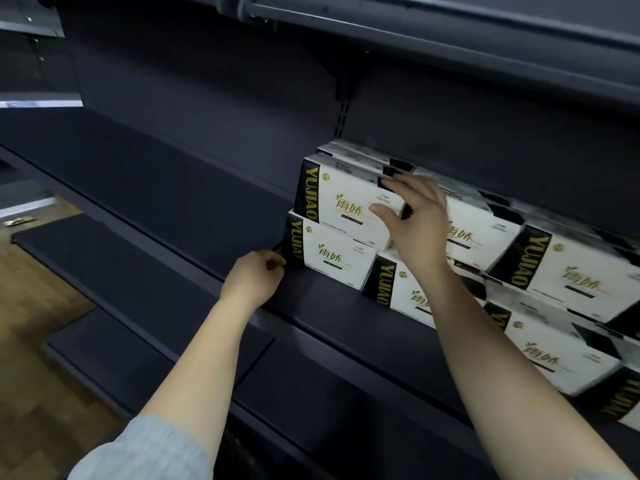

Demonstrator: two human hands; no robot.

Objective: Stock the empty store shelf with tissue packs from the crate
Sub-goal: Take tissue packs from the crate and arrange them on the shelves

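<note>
Both arms reach forward and up, bare from the elbow. The left arm comes from the lower left, with a light sleeve pushed up near the elbow. The left hand is seen from the back, its fingers curled in at the tips; what they hold, if anything, I cannot tell. The right arm is stretched out longer and higher. The right hand is open, fingers straight and a little spread, the thumb pointing to the left.
</note>
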